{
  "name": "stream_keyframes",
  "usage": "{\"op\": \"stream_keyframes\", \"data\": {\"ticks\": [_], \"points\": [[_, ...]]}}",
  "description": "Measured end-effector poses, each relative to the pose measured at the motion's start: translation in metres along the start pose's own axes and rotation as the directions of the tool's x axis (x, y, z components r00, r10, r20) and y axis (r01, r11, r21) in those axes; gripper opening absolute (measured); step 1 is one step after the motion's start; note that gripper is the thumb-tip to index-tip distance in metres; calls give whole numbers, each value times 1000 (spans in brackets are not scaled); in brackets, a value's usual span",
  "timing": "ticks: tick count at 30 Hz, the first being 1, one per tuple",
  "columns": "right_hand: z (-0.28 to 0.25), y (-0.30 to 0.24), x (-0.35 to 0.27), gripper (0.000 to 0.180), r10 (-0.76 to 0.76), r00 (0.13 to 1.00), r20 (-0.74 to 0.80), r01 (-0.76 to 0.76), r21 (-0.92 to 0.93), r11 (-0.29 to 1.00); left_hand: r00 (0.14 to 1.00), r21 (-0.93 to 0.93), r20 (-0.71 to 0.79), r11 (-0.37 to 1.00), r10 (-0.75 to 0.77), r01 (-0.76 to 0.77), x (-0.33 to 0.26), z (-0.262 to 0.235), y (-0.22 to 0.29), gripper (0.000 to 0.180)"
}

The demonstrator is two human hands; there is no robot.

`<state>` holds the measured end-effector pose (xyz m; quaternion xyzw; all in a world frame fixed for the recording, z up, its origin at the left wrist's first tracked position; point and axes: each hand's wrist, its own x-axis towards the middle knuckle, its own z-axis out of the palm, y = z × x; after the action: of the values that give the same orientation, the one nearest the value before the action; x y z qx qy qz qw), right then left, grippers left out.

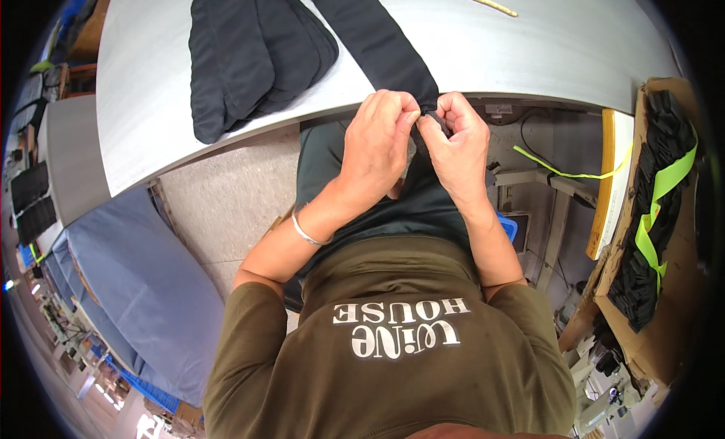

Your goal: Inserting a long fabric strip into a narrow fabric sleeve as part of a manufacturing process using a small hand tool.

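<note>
A long black fabric strip [374,39] runs from the far edge of the white table [529,54] down over its near edge. My left hand [377,141] pinches the strip's near end between thumb and forefinger. Close beside it, my right hand [459,141] grips the same end with curled fingers. The two hands almost touch, just off the table edge above my lap. What exactly lies between the fingertips is too small to make out. A fanned stack of black fabric pieces with rounded ends [242,54] lies on the table to the left.
A thin yellowish stick-like tool [481,0] lies at the far side of the table. On the right, a cardboard box [615,303] holds bundled black material [642,220] and a neon yellow-green ribbon [664,182]. Blue cloth [143,280] covers something at the left.
</note>
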<state>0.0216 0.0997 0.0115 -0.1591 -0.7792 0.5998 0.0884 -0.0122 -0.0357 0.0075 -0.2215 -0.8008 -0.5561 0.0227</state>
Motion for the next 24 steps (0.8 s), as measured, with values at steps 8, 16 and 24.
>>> {"op": "stream_keyframes", "data": {"ticks": [8, 16, 24], "points": [[-15, 0, 2, 22, 32, 990, 135, -49, 128, 991, 969, -162, 162, 964, -184, 210, 10, -17, 5, 6], [-28, -10, -1, 16, -40, 971, 237, -26, 268, 963, 760, -512, 533, 573, -373, 640, 20, -25, -7, 14], [-11, -2, -6, 22, -102, 993, -58, 103, 20, 994, 990, -208, 105, 971, -99, 119, 4, 3, 7, 8]]}}
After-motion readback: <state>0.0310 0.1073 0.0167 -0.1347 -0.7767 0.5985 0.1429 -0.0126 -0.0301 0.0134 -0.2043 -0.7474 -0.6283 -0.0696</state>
